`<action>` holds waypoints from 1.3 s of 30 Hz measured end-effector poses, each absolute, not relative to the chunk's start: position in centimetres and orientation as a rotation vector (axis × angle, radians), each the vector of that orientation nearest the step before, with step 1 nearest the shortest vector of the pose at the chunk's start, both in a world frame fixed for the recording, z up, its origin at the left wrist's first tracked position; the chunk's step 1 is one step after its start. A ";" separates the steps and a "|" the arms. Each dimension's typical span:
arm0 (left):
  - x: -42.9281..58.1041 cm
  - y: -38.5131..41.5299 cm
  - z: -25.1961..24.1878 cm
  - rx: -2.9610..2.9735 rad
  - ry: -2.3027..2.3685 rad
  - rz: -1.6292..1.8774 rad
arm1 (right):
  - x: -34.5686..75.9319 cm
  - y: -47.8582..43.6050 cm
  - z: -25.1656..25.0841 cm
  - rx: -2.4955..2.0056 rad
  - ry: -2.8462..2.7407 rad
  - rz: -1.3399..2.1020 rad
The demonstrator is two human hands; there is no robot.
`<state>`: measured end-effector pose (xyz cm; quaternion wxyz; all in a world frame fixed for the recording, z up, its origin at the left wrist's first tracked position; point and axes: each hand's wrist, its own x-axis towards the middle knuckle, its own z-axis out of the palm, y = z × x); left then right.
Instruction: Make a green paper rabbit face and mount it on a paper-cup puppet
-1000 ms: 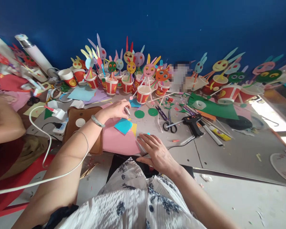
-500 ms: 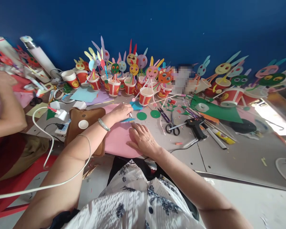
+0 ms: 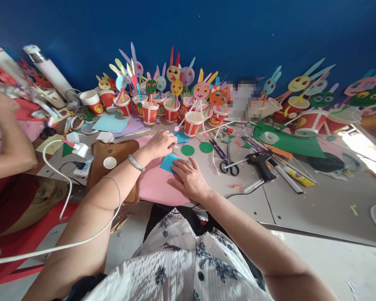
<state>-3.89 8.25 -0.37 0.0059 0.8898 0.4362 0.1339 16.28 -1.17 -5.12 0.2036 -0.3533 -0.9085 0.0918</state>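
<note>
A small blue paper (image 3: 168, 163) lies on a pink sheet (image 3: 156, 188) at the table's front edge. My right hand (image 3: 192, 179) rests spread on the pink sheet, its fingertips on the right edge of the blue paper. Just above the paper is my left hand (image 3: 161, 144), fingers bent and pinched together; what they hold, if anything, is too small to name. Another blue piece (image 3: 181, 137) lies beyond my left fingers. Two green paper circles (image 3: 187, 150) sit to the right of them.
Paper cups with rabbit-like paper faces (image 3: 193, 123) line the blue wall. Scissors (image 3: 229, 165), a black glue gun (image 3: 261, 165) and sticks lie right. A brown cushion (image 3: 113, 179), power strip and white cable are left. Another person's arm (image 3: 11, 133) is far left.
My left hand has lifted slightly up from the blue paper, which now lies flatter and shows more of its surface. My right hand stays nearly in place. The view has shifted slightly.
</note>
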 end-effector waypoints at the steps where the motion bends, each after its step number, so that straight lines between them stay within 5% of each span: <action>1: -4.1 8.3 0.0 2.741 1.359 0.454 | 16.3 -1.1 -5.2 -0.994 -2.536 0.259; 6: -4.8 7.8 1.1 2.519 1.287 0.301 | 16.3 -0.9 -5.1 -1.005 -2.454 0.346; 17: -5.0 7.2 0.9 2.513 1.406 0.101 | 18.4 1.6 -4.3 -1.164 -1.203 0.880; 22: -5.0 7.2 0.7 2.552 1.414 0.104 | 20.0 1.3 -3.1 -1.314 -1.599 0.878; 28: -4.6 7.1 0.2 2.667 1.316 0.239 | 19.0 0.3 -2.5 -1.567 -2.314 0.454; 39: -3.4 6.8 -0.3 2.673 1.077 0.397 | 19.6 1.8 -2.2 -1.515 -2.506 0.511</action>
